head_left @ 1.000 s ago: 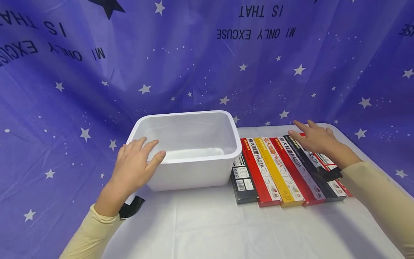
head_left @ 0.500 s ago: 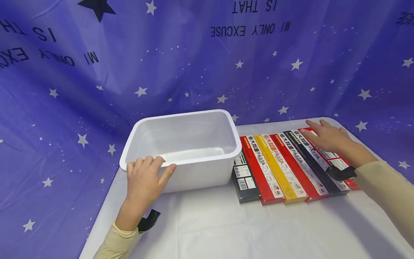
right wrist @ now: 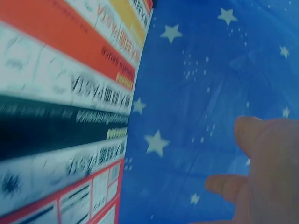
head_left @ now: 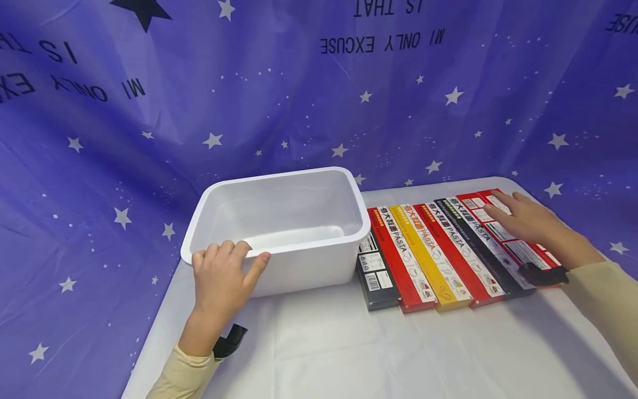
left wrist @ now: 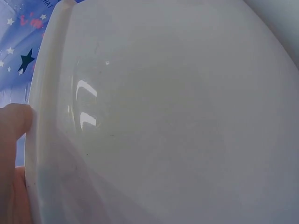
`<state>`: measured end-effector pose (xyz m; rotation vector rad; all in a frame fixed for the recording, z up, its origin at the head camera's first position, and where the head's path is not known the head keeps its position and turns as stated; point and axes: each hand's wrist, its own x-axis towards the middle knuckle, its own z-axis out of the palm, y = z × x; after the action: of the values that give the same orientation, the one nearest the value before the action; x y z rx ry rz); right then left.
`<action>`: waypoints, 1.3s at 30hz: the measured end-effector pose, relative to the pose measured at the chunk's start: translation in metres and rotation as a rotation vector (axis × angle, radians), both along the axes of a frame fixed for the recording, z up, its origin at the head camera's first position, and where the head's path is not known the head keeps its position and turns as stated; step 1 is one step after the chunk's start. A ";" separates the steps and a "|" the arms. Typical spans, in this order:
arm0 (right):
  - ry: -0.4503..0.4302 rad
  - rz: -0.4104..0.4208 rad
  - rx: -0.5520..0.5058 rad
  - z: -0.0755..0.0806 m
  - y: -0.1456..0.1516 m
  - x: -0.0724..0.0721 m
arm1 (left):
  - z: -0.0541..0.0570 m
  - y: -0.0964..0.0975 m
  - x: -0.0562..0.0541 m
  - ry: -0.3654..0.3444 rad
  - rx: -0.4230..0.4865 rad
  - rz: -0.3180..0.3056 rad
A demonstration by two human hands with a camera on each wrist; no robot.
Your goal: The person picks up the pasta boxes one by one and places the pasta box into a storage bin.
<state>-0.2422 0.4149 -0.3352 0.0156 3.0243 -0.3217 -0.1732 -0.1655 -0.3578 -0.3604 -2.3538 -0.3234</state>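
A white rectangular plastic bin stands left of the middle of the table in the head view. My left hand grips its near rim at the left corner, fingers hooked over the edge and thumb along the outside. The bin's smooth wall fills most of the left wrist view. My right hand hovers over the right end of a row of pasta boxes, fingers extended, holding nothing. Under it lies a red box, back face up and partly covered by the hand. Beside that is a black pasta box.
Further left in the row lie a yellow pasta box, a red one and a black box against the bin's right side. A white cloth covers the table. A purple star-patterned curtain hangs behind.
My left hand has come down from above the bin's left side and taken hold of its near rim. My right hand has shifted right, uncovering more of the red boxes.
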 end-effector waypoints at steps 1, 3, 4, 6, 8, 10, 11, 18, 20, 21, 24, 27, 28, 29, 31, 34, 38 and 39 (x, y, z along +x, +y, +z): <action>0.004 0.008 -0.007 -0.002 0.006 0.002 | 0.000 0.000 0.000 0.004 -0.001 -0.001; 0.020 0.018 -0.021 -0.008 0.019 0.006 | 0.000 0.000 0.000 0.013 -0.003 -0.005; 0.030 0.017 -0.027 -0.011 0.025 0.010 | 0.000 0.000 0.000 0.017 -0.004 -0.007; 0.049 0.017 -0.036 -0.017 0.038 0.015 | 0.000 0.000 -0.001 0.025 -0.004 -0.011; 0.053 0.003 -0.044 -0.023 0.051 0.021 | 0.000 0.001 -0.001 0.032 -0.002 -0.015; 0.071 -0.016 -0.036 -0.028 0.062 0.028 | -0.001 0.002 -0.001 0.038 0.000 -0.017; 0.083 -0.026 -0.027 -0.031 0.066 0.031 | -0.001 0.002 -0.001 0.041 0.001 -0.018; 0.132 -0.077 -0.008 -0.050 0.092 0.047 | -0.002 0.001 -0.001 0.047 0.000 -0.015; 0.141 -0.098 -0.005 -0.057 0.098 0.049 | -0.001 0.000 -0.001 0.050 0.003 -0.014; 0.147 -0.099 -0.005 -0.060 0.101 0.050 | -0.001 0.000 -0.001 0.053 0.004 -0.015; 0.180 -0.091 -0.012 -0.072 0.108 0.053 | -0.001 0.000 -0.001 0.063 0.003 -0.016; 0.181 -0.078 -0.027 -0.084 0.115 0.056 | -0.002 0.001 -0.002 0.072 0.004 -0.017; 0.179 -0.079 -0.024 -0.089 0.116 0.056 | -0.002 0.001 -0.002 0.073 0.004 -0.016; 0.163 -0.088 -0.028 -0.094 0.117 0.057 | -0.002 0.001 -0.002 0.073 0.006 -0.016; 0.142 -0.093 -0.028 -0.103 0.119 0.059 | -0.002 0.001 -0.002 0.068 0.007 -0.015; 0.165 -0.104 -0.031 -0.117 0.118 0.063 | -0.002 0.000 -0.002 0.063 0.006 -0.012; 0.202 -0.104 -0.056 -0.128 0.121 0.065 | -0.003 0.000 -0.003 0.073 0.003 -0.012; 0.206 -0.101 -0.061 -0.129 0.122 0.065 | -0.003 0.000 -0.003 0.076 0.004 -0.013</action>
<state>-0.1773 0.5373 -0.4643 0.1394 3.2223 -0.4504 -0.1763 -0.1657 -0.3607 -0.3798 -2.2771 -0.3149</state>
